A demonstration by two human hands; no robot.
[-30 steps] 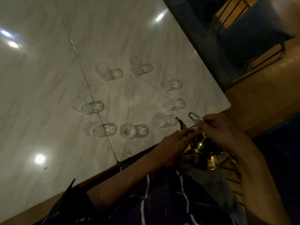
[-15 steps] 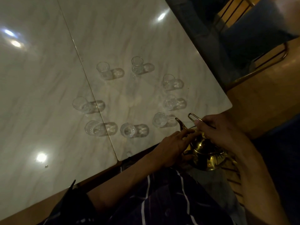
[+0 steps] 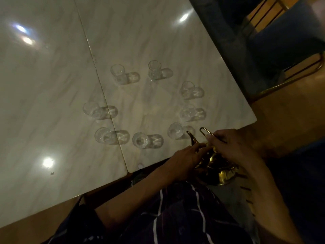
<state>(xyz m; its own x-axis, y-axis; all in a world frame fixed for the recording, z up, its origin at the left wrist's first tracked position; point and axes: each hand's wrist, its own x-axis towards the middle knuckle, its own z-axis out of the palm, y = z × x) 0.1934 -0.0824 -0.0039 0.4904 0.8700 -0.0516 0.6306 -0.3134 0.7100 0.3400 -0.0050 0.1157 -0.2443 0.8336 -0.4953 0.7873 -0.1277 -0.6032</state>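
Brass teapot [image 3: 219, 169] held just past the tabletop's [image 3: 52, 85] near edge, at five o'clock from a ring of eight clear glasses [image 3: 140, 140], which all stand upright and look empty. My right grip [image 3: 232, 147] pinches the pot's wire handle [image 3: 205, 131], which points toward eleven o'clock. My left grip [image 3: 182, 162] lays its fingers on the pot's top beside the spout [image 3: 192, 139]; I cannot tell whether they clasp it. What the pot holds is hidden.

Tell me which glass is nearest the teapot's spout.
The glass at the ring's near-right end, just left of the teapot spout; the other seven stand farther away.
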